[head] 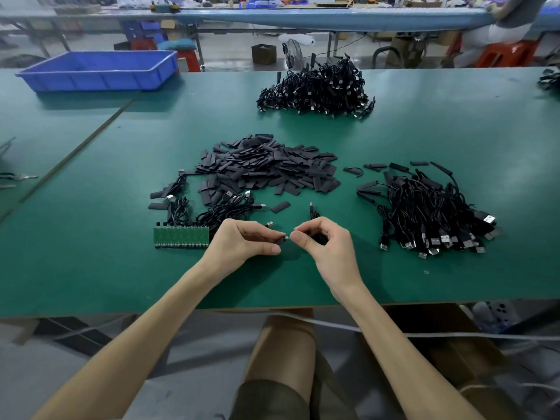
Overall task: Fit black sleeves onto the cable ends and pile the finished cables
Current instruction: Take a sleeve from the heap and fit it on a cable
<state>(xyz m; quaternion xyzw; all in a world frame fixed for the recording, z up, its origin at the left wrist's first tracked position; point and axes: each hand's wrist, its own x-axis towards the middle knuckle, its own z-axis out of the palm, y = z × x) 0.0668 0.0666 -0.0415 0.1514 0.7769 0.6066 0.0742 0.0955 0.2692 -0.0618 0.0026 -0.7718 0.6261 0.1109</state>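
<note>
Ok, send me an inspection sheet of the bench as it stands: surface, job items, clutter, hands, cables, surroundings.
Surface: green bench top, seam running diagonally at left.
Job's things: heap of loose black sleeves at centre; far cable pile behind it; right cable pile, some ends sleeved.
Clutter: green circuit board strip beside the left hand; blue tray at far left.
Grippers: left hand pinches a black sleeve; right hand pinches a cable end facing it.
Cables: small cable bundle left of centre.
Surroundings: second bench, red stools, seated person far right.
</note>
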